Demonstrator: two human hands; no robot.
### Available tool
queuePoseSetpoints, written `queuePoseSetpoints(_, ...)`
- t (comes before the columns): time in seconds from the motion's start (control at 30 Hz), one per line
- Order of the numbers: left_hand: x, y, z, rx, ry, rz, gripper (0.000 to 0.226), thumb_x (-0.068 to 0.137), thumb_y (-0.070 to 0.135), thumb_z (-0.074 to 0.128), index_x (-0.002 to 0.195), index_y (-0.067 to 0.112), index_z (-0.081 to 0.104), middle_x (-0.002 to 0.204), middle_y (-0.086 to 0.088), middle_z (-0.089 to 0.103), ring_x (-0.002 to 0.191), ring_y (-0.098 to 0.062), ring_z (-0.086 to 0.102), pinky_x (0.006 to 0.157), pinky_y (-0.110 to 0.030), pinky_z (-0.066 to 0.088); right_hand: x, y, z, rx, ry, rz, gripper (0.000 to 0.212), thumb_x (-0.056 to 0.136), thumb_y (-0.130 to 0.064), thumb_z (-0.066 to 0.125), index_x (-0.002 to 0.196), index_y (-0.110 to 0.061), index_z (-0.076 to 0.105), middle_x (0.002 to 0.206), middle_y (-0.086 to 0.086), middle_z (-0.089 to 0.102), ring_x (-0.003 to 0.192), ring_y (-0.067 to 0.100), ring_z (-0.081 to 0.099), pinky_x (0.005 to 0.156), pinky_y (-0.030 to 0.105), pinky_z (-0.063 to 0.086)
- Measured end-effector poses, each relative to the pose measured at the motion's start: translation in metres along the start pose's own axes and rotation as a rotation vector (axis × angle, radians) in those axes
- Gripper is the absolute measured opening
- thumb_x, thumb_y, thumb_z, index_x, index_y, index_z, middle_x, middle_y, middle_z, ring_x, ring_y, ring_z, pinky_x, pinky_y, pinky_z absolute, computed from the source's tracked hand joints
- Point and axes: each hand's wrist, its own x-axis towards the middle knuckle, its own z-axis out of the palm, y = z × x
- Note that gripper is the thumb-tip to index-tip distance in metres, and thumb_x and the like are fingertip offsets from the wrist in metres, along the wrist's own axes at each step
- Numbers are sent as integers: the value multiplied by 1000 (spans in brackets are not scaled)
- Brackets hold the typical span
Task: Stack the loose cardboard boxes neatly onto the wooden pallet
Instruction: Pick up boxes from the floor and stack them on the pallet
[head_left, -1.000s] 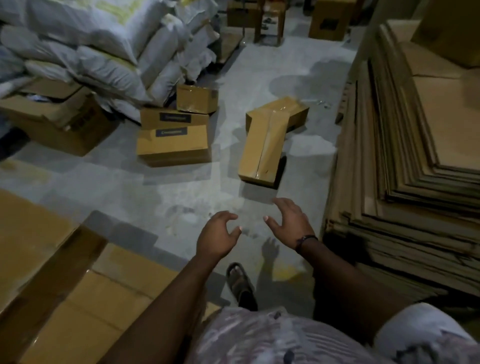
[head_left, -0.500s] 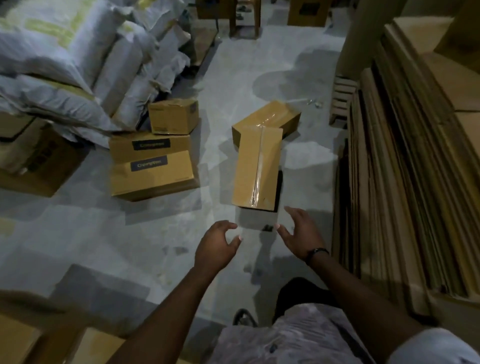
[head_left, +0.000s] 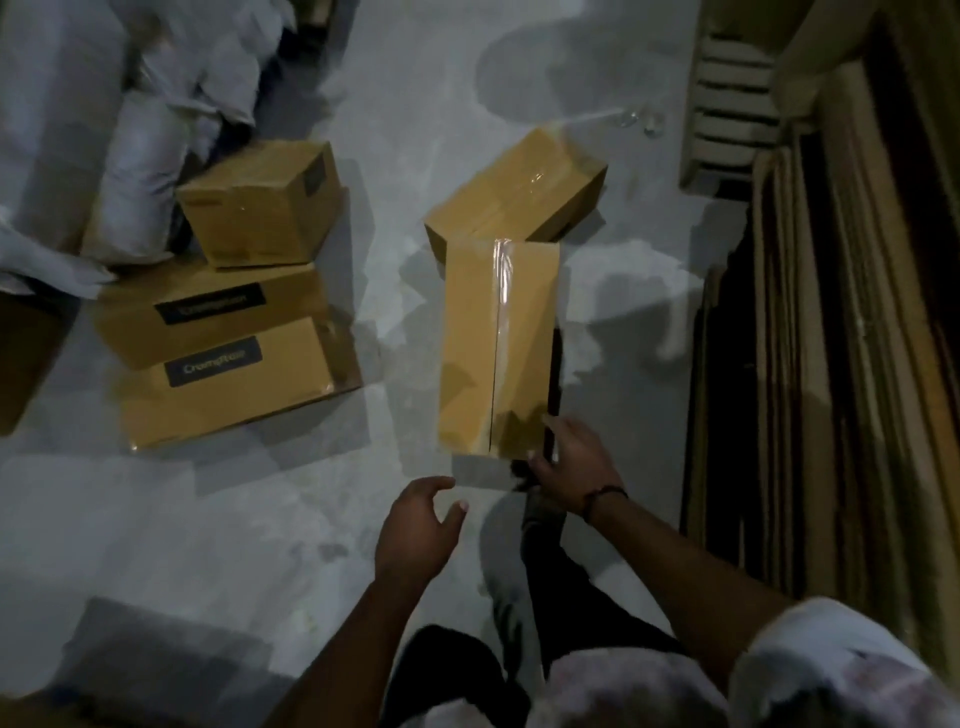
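The long taped box (head_left: 497, 348) lies on the concrete floor (head_left: 218, 519) straight ahead, its far end touching a second taped box (head_left: 519, 192) behind it. The right hand (head_left: 571, 460) has its fingers spread against the near right corner, touching it but not visibly curled round it. The left hand (head_left: 422, 525) hangs open just short of the near left corner, holding nothing. The likeliest failure is a one-sided lift: if the right hand pulls before the left has any purchase, the long box will probably swing or tip about that corner and drag on the box behind. The glossy tape (head_left: 503, 291) down the lid looks slick, so palms placed there may slide — the cardboard sides seem safer. A stack of flattened cardboard sheets (head_left: 831, 364) stands close on the right and could catch an elbow or the box's end when it swings. A slatted wooden piece (head_left: 730, 104) beyond may be a pallet — the blur leaves that unsure.
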Motion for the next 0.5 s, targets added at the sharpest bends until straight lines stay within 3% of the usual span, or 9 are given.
queuePoseSetpoints(0.2,147,21,16,41,-13,-31,40,95,42,67,132,31,61,138,7,60,121,-17,62,96,-38,54,148,9,-27,-56,14,42,62,96,-40,60,151,-20,39,156,10,38,136,34,40,112,45,37)
queuePoseSetpoints(0.33,249,-2,57,55,-20,-2,42,91,34,70,132,27,63,139,0,58,125,-25,59,102,-33,46,247,46,-4,-65,29,164,77,96,-49,56,159,-23,20,165,11,15,147,36,21,119,51,26)
queuePoseSetpoints(0.5,356,-45,109,256,-75,-25,68,92,45,68,153,31,39,165,-9,17,142,-43,31,109,-54,40,332,87,54,-91,1,252,82,95,-48,58,159,-28,11,167,8,-9,148,37,16,118,52,24)
